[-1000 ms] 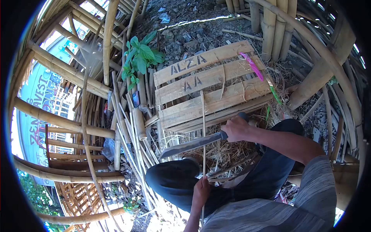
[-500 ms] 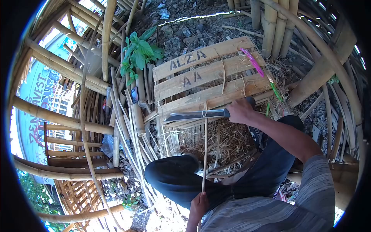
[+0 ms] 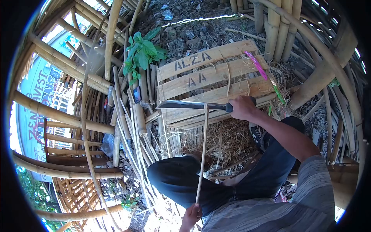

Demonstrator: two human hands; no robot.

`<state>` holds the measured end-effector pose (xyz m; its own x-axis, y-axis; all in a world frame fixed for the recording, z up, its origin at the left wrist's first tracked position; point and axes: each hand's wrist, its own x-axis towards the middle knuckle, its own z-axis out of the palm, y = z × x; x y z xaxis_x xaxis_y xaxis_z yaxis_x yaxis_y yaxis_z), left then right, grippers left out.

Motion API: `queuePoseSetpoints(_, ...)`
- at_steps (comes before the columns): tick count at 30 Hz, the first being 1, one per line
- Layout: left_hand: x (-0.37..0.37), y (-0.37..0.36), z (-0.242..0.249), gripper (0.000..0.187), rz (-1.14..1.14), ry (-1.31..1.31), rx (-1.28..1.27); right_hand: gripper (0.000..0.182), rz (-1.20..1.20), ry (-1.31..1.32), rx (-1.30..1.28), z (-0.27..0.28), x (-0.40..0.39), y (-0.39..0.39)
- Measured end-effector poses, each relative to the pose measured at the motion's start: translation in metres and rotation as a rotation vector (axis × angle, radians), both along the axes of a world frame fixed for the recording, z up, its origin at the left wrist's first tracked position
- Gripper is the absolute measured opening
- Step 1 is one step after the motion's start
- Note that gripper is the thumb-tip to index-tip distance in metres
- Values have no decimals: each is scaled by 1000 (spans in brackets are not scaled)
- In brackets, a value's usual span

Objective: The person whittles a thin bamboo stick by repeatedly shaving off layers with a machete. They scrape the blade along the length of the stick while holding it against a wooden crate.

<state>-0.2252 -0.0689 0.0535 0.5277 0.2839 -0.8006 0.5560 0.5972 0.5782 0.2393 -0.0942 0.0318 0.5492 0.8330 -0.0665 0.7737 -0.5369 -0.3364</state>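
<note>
My right hand is wrapped round the black handle of a long-bladed knife, whose blade points left across the front of the slatted wooden crate. A thin bamboo strip runs from the blade down to my left hand, which is closed round its lower part. The strip's top end meets the blade near its middle. Dark stencilled letters mark the crate's upper slats. Below the crate, between my legs, lies a heap of straw-like shavings.
Bamboo poles form a frame at the left. Thin bamboo strips lean beside the crate. A leafy plant grows behind them. Thick bamboo posts stand at the back right. A pink wrapper lies on the crate's right end.
The knife has risen slightly and its blade reaches a little farther left. My left hand has moved down and slightly left with the strip. The curled shaving at the blade no longer shows.
</note>
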Motion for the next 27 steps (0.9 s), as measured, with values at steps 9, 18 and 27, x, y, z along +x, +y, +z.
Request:
queuePoseSetpoints(9,68,27,0,31,-45,-204,-23,17,-250,6,152,14,26,-10)
queuePoseSetpoints(18,103,31,-16,33,48,-240,28,17,-320,-27,189,11,30,-23)
queuePoseSetpoints(27,116,40,-44,36,137,-269,-509,18,85,85,-26,4,-31,-21)
